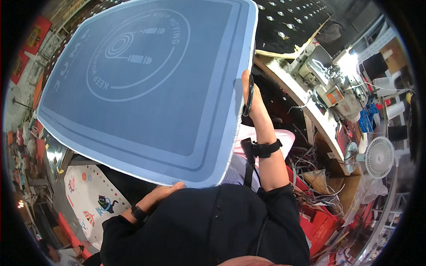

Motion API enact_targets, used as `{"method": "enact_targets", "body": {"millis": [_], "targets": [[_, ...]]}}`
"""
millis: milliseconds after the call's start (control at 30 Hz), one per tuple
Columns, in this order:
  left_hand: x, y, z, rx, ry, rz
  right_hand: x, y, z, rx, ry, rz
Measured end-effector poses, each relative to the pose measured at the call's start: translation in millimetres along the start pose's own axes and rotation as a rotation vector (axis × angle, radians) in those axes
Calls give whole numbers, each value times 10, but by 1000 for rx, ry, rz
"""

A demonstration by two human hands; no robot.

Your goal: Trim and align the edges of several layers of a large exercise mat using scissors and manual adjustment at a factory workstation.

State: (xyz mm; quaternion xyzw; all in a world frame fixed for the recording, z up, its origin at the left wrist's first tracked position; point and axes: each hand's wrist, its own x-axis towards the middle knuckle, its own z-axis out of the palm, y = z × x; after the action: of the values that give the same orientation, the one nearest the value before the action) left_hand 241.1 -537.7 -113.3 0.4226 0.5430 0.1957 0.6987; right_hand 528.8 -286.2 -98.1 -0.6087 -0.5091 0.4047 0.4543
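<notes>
A large blue floor mat (146,106) with rounded corners, printed rings and slipper shapes, and a pale stitched edge is held up before me at a tilt. My left hand (166,191) grips its near edge, thumb on top and the other fingers hidden underneath. Along the right edge, my right hand (254,98) is closed on the mat with its thumb over the border. A black looped handle (250,95), like that of scissors, also sits in that hand; the rest of it is hidden.
A lit sewing machine (339,91) stands on the worktable (317,115) at right, near a white fan (380,157). Tangled cables (306,177) hang below. A dark table with shiny holes (290,22) lies beyond. A white printed mat (91,195) is at lower left.
</notes>
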Motion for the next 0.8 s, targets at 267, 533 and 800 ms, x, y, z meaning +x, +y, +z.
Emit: {"method": "enact_targets", "body": {"millis": [267, 533, 800], "targets": [[30, -137, -22, 6, 21, 82, -155, -252, -39, -201, 28, 70], [-46, 90, 21, 90, 15, -78, 162, -66, -76, -58, 100, 44], [-51, -90, -37, 68, 29, -20, -5, -327, -32, -181, 93, 35]]}}
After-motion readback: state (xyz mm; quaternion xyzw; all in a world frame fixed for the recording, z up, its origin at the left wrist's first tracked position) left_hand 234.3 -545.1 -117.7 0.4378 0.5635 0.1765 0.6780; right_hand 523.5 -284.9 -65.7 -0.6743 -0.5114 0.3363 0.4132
